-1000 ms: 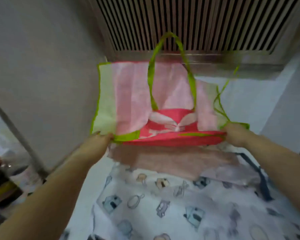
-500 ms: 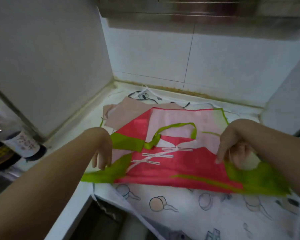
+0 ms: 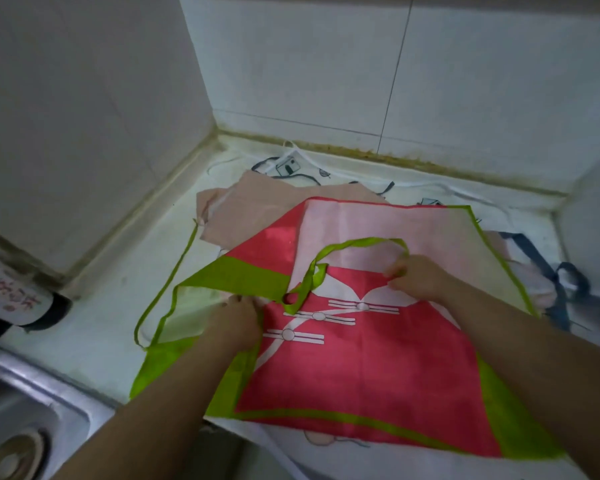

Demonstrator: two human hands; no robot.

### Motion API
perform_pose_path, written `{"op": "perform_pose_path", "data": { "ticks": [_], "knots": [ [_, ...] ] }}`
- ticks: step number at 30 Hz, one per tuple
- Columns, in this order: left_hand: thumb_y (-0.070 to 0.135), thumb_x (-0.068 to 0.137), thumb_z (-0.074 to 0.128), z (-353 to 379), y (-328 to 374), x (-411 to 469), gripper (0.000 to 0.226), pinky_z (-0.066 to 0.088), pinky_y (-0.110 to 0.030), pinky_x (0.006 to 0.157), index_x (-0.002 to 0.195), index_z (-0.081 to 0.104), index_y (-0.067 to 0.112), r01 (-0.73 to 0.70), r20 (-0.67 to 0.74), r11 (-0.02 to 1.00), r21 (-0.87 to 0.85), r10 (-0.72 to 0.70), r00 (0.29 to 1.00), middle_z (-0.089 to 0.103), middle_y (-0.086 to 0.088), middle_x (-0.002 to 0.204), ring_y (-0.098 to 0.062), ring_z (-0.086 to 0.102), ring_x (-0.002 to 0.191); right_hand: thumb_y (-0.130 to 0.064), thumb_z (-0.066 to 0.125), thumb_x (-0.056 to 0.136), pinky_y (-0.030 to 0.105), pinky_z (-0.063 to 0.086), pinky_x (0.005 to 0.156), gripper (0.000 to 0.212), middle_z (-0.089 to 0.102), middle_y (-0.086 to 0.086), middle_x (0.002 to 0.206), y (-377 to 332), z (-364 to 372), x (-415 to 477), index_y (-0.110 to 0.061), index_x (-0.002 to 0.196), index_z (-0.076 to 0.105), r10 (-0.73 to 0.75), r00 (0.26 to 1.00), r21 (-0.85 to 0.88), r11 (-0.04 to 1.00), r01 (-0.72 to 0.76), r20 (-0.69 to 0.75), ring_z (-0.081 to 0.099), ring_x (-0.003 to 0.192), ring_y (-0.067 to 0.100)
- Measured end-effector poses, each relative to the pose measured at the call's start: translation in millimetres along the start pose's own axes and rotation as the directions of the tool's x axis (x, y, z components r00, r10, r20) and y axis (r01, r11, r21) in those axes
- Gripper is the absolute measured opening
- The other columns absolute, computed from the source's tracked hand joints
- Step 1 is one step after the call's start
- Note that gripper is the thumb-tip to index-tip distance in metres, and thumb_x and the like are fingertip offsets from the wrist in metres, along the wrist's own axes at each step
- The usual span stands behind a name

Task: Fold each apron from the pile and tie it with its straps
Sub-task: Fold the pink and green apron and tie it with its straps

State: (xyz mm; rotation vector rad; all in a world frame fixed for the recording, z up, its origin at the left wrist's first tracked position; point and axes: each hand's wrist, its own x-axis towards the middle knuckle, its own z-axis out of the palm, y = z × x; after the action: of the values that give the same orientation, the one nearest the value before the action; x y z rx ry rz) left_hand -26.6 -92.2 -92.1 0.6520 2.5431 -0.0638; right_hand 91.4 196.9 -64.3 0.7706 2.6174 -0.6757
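Hands on a pink apron (image 3: 361, 368).
Right hand (image 3: 417, 279) pinches the green loop (image 3: 357, 243), center; left hand (image 3: 237, 323) lies on its green edge, left of center; grip unclear.

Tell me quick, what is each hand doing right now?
Left hand: on the pink apron, fingers hidden, so gripping or pressing cannot be told.
Right hand: pinching the apron's green neck loop.

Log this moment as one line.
step: fold, apron flat on pile | left hand: on apron's green band, grip unclear | right hand: pinches neck loop | tie: not done
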Motion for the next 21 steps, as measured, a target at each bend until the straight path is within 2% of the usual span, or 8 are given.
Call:
{"op": "perform_pose_path", "data": {
  "ticks": [4,7,11,14,16,18,19,21],
  "knots": [
    [0.031,0.091,0.03,0,-7,13,0.046,0.046,-0.043,0.091,0.131,0.036,0.008,0.009,-0.145,1.0,-0.029,-0.013,0.989,0.043,-0.011,0.125,-0.032,0.052,0.114,-0.012,0.064,0.083,0.026,0.04,0.098,0.026,0.062,0.011,0.123,10,16,27,-0.018,0.107,0.073,-0.013,0.986,0.043,0.999,0.021,-0.168,0.057,0.113,0.026],
    [0.025,0.094,0.044,-17,-7,21,0.041,0.046,-0.043,0.084,0.128,0.033,0.005,-0.008,-0.259,0.982,-0.186,-0.041,0.965,0.053,-0.015,0.118,-0.036,0.058,0.106,-0.014,0.064,0.081,0.033,0.042,0.099,0.025,0.053,0.012,0.13,9,17,42,-0.021,0.103,0.073,-0.041,0.964,0.012,0.999,0.046,-0.261,0.053,0.115,0.032],
    [0.01,0.082,0.06,-61,-29,63,0.082,0.052,-0.044,0.077,0.15,0.014,0.004,-0.215,-0.537,0.811,-0.545,-0.14,0.832,0.053,-0.014,0.116,-0.034,0.062,0.09,-0.02,0.06,0.087,0.031,0.03,0.106,0.032,0.048,0.01,0.137,2,8,66,-0.022,0.118,0.066,-0.104,0.976,-0.127,0.989,0.081,-0.19,0.034,0.134,0.028],
    [0.009,0.086,0.059,-88,-43,89,0.089,0.049,-0.047,0.09,0.152,-0.001,0.011,-0.047,-0.336,0.612,-0.789,-0.366,0.868,0.04,-0.016,0.137,-0.038,0.057,0.109,-0.022,0.052,0.092,0.04,0.035,0.105,0.037,0.04,0.011,0.14,-5,-3,74,-0.023,0.127,0.059,-0.065,0.987,-0.196,0.98,0.036,-0.144,0.037,0.128,0.031],
    [0.018,0.091,0.057,-83,-33,89,0.074,0.042,-0.04,0.097,0.15,0.016,0.003,0.024,-0.335,0.711,-0.703,-0.361,0.87,0.037,-0.023,0.144,-0.039,0.049,0.122,-0.02,0.049,0.092,0.041,0.04,0.101,0.041,0.042,0.011,0.136,-10,-5,77,-0.021,0.133,0.053,-0.078,0.993,-0.253,0.966,0.053,-0.093,0.041,0.122,0.032],
    [0.042,0.088,0.056,-74,-9,75,0.057,0.04,-0.033,0.094,0.13,0.052,0.003,-0.089,-0.388,0.804,-0.588,-0.184,0.903,0.057,-0.018,0.127,-0.031,0.055,0.115,-0.017,0.049,0.091,0.042,0.044,0.096,0.051,0.042,0.013,0.132,-13,-6,80,-0.021,0.14,0.041,-0.121,0.99,-0.226,0.969,0.102,-0.072,0.046,0.116,0.032],
    [0.06,0.077,0.052,-69,4,65,0.061,0.042,-0.031,0.09,0.112,0.065,0.011,-0.142,-0.333,0.804,-0.578,-0.073,0.94,0.066,-0.01,0.113,-0.025,0.06,0.105,-0.014,0.05,0.089,0.041,0.045,0.093,0.057,0.041,0.013,0.13,-14,-7,81,-0.02,0.144,0.034,-0.142,0.986,-0.167,0.978,0.126,-0.089,0.048,0.112,0.032],
    [0.083,0.054,0.044,-61,25,55,0.069,0.047,-0.028,0.088,0.087,0.066,0.026,-0.148,-0.086,0.79,-0.594,0.121,0.989,0.067,0.01,0.092,-0.011,0.062,0.091,-0.009,0.052,0.089,0.039,0.046,0.088,0.069,0.04,0.013,0.127,-14,-13,86,-0.017,0.149,0.02,-0.141,0.973,0.002,0.99,0.143,-0.18,0.053,0.104,0.033]
  ]
}}
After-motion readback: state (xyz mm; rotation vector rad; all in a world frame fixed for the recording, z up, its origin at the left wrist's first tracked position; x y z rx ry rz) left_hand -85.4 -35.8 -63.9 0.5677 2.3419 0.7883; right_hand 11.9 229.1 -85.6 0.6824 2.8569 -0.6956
